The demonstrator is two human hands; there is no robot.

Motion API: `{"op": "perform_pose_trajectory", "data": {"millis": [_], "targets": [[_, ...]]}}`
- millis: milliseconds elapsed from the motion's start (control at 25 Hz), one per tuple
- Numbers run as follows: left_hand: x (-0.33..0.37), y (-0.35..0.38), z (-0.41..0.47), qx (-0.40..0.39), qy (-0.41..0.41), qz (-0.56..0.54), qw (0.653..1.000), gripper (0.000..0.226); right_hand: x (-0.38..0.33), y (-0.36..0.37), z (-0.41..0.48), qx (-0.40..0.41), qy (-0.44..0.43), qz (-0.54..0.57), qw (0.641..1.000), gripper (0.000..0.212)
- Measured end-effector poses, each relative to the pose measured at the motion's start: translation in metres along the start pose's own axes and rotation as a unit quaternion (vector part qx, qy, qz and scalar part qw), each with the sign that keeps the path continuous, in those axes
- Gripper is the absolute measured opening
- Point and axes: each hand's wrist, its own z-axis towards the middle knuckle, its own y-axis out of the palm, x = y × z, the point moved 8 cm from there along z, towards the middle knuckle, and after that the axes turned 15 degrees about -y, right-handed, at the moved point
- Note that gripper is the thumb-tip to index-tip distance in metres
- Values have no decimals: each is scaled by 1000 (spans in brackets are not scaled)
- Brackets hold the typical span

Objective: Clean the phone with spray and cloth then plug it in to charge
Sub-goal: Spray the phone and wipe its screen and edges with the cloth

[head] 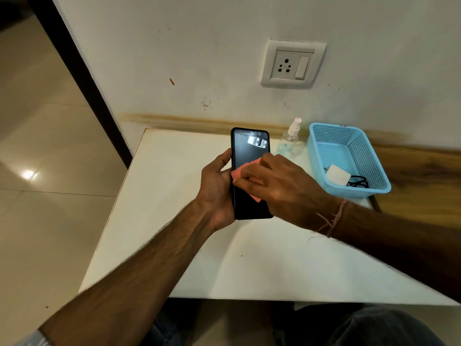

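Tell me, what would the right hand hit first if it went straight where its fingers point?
Probably the left hand, gripping the phone just past the pink cloth under the right hand. Depth is unclear.

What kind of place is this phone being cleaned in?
Probably a home or office room: a white table against a marked wall, a switch socket above it, glossy tiled floor to the left.

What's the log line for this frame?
step: wipe; left hand: holds phone; right hand: holds cloth on phone; spray: on table; charger: in basket
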Motion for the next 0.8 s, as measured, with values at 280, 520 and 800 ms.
{"op": "perform_pose_trajectory", "data": {"millis": [280, 520, 800], "targets": [[-1, 1, 1, -6, 4, 6, 1000, 62, -5, -1, 0, -1, -20, 6, 1000, 35], [-3, -1, 2, 7, 12, 9, 1000, 62, -3, -4, 2, 13, -1, 3, 1000, 37], [-2, -6, 5, 34, 32, 11, 999, 62, 4, -5, 3, 27, 33, 5, 999, 39]]}}
